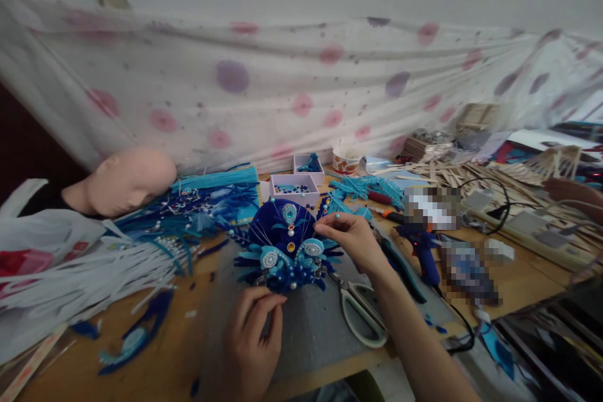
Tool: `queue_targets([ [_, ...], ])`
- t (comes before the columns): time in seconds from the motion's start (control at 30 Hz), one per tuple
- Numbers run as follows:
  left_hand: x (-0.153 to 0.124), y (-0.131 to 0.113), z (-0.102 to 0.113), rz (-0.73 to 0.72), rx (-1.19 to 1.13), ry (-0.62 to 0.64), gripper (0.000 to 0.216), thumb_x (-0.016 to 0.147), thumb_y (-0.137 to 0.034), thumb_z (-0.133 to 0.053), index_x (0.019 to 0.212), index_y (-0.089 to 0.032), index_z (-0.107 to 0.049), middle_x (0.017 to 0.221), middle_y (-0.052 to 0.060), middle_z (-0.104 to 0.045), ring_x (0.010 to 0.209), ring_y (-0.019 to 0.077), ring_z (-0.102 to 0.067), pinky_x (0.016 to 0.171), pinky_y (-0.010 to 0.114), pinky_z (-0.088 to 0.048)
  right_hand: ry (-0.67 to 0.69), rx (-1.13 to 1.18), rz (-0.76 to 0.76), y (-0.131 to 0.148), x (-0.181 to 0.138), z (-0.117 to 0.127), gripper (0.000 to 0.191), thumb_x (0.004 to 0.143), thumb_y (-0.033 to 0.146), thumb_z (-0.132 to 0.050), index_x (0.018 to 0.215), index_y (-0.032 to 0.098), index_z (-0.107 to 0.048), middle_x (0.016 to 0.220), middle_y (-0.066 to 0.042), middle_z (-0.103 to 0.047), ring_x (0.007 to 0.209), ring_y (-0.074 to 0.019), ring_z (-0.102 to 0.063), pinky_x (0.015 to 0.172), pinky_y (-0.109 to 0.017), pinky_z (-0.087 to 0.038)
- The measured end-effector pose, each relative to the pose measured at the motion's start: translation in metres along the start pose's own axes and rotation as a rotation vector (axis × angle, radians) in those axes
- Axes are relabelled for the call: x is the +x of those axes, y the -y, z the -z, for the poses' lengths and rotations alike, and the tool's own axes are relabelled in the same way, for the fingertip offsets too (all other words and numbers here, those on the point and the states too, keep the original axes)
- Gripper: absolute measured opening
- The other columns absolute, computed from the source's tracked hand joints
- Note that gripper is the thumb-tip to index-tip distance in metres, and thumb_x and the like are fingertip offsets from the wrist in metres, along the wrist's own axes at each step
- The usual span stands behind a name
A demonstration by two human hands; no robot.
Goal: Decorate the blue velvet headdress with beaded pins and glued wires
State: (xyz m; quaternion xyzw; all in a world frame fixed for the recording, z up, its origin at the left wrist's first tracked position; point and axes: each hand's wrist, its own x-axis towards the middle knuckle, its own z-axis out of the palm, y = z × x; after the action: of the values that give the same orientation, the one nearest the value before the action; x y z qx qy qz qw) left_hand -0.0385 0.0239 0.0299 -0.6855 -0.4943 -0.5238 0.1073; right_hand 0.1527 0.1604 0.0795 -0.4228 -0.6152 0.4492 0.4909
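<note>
A blue headpiece [282, 226] with feathers, pearls, gems and thin beaded wires stands upright on a grey mat [311, 326]. My left hand [254, 339] is below it, fingers curled and closed at its lower front edge; the exact contact is partly hidden. At the headpiece's right side, my right hand [351, 235] pinches at the tip of one of the thin wires, thumb and forefinger together. Green-handled scissors [362, 314] lie on the mat under my right forearm. Dark-handled pliers [402, 270] lie beside them.
A blue glue gun [424, 251] with its cable lies at the right, near a power strip [532, 232]. Behind are a white box of beads [294, 185] and a paper tub [346, 160]. A mannequin head [132, 182] and white strips [108, 282] occupy the left.
</note>
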Motion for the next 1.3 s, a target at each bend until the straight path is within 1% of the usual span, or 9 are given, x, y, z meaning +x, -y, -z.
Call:
queue_targets([
  [0.13, -0.002, 0.000, -0.001, 0.002, -0.015, -0.001, 0.021, 0.092, -0.003, -0.058, 0.087, -0.021, -0.068, 0.082, 0.001, -0.067, 0.076, 0.0119, -0.070, 0.074, 0.020, -0.055, 0.022, 0.014, -0.026, 0.005, 0.002, -0.002, 0.034, 0.060, 0.051, -0.090, 0.068, 0.021, -0.078, 0.066, -0.001, -0.073, 0.062, -0.0172, -0.063, 0.061, -0.030, -0.048],
  [0.23, -0.003, 0.001, -0.004, 0.011, -0.023, -0.005, 0.022, 0.092, -0.003, -0.058, 0.087, -0.021, -0.069, 0.082, 0.001, -0.067, 0.076, 0.0117, -0.070, 0.075, 0.020, -0.054, 0.022, 0.026, -0.034, 0.006, 0.002, -0.004, 0.035, 0.060, 0.052, -0.089, 0.068, 0.021, -0.077, 0.067, -0.001, -0.073, 0.061, -0.0166, -0.063, 0.061, -0.030, -0.048],
  [0.37, -0.002, 0.002, -0.006, 0.012, -0.020, -0.013, 0.022, 0.093, -0.003, -0.057, 0.086, -0.022, -0.068, 0.082, 0.001, -0.067, 0.075, 0.0122, -0.070, 0.075, 0.021, -0.055, 0.015, 0.030, -0.045, 0.005, 0.001, -0.006, 0.033, 0.060, 0.050, -0.090, 0.068, 0.020, -0.077, 0.066, -0.001, -0.073, 0.062, -0.0163, -0.062, 0.061, -0.029, -0.046],
  [0.6, -0.011, 0.009, -0.005, 0.028, -0.041, 0.065, 0.022, 0.093, -0.003, -0.058, 0.091, -0.023, -0.067, 0.087, 0.001, -0.067, 0.081, 0.0123, -0.070, 0.078, 0.020, -0.055, 0.038, 0.035, -0.075, 0.007, 0.001, -0.007, 0.030, 0.059, 0.046, -0.091, 0.068, 0.020, -0.079, 0.067, -0.002, -0.074, 0.062, -0.0165, -0.062, 0.061, -0.029, -0.047],
  [0.77, -0.014, 0.013, -0.007, 0.019, -0.054, 0.067, 0.021, 0.093, -0.003, -0.059, 0.092, -0.022, -0.067, 0.087, 0.001, -0.066, 0.082, 0.0109, -0.069, 0.079, 0.018, -0.053, 0.039, 0.032, -0.088, 0.007, 0.000, -0.006, 0.031, 0.060, 0.047, -0.090, 0.068, 0.020, -0.078, 0.066, -0.002, -0.074, 0.062, -0.0165, -0.063, 0.063, -0.029, -0.048],
  [0.9, -0.011, 0.011, -0.006, 0.019, -0.055, 0.054, 0.021, 0.093, -0.003, -0.058, 0.090, -0.021, -0.067, 0.086, 0.001, -0.065, 0.080, 0.0101, -0.068, 0.078, 0.017, -0.052, 0.028, 0.023, -0.100, 0.007, 0.001, -0.003, 0.031, 0.061, 0.048, -0.089, 0.071, 0.020, -0.079, 0.071, -0.003, -0.076, 0.067, -0.0182, -0.066, 0.066, -0.030, -0.050],
  [1.07, -0.009, 0.011, -0.003, 0.028, -0.046, 0.048, 0.020, 0.094, -0.004, -0.058, 0.090, -0.021, -0.066, 0.086, 0.000, -0.064, 0.080, 0.0100, -0.068, 0.081, 0.017, -0.052, 0.020, 0.018, -0.115, 0.009, 0.003, 0.002, 0.033, 0.064, 0.048, -0.086, 0.081, 0.020, -0.081, 0.078, -0.004, -0.079, 0.073, -0.0205, -0.071, 0.070, -0.032, -0.053],
  [1.2, -0.012, 0.013, -0.002, 0.021, -0.024, 0.075, 0.019, 0.094, -0.004, -0.059, 0.093, -0.022, -0.066, 0.088, 0.000, -0.065, 0.083, 0.0101, -0.068, 0.082, 0.017, -0.051, 0.008, 0.002, -0.122, 0.010, 0.002, 0.003, 0.038, 0.061, 0.048, -0.087, 0.085, 0.019, -0.081, 0.076, -0.005, -0.079, 0.071, -0.0207, -0.071, 0.068, -0.032, -0.053],
  [1.3, -0.014, 0.014, -0.002, 0.033, -0.033, 0.073, 0.020, 0.094, -0.004, -0.059, 0.093, -0.022, -0.066, 0.088, 0.000, -0.065, 0.082, 0.0096, -0.068, 0.081, 0.017, -0.051, -0.043, -0.016, -0.107, 0.015, -0.001, 0.007, 0.041, 0.059, 0.049, -0.088, 0.087, 0.019, -0.080, 0.077, -0.004, -0.079, 0.071, -0.0211, -0.070, 0.068, -0.032, -0.054],
])
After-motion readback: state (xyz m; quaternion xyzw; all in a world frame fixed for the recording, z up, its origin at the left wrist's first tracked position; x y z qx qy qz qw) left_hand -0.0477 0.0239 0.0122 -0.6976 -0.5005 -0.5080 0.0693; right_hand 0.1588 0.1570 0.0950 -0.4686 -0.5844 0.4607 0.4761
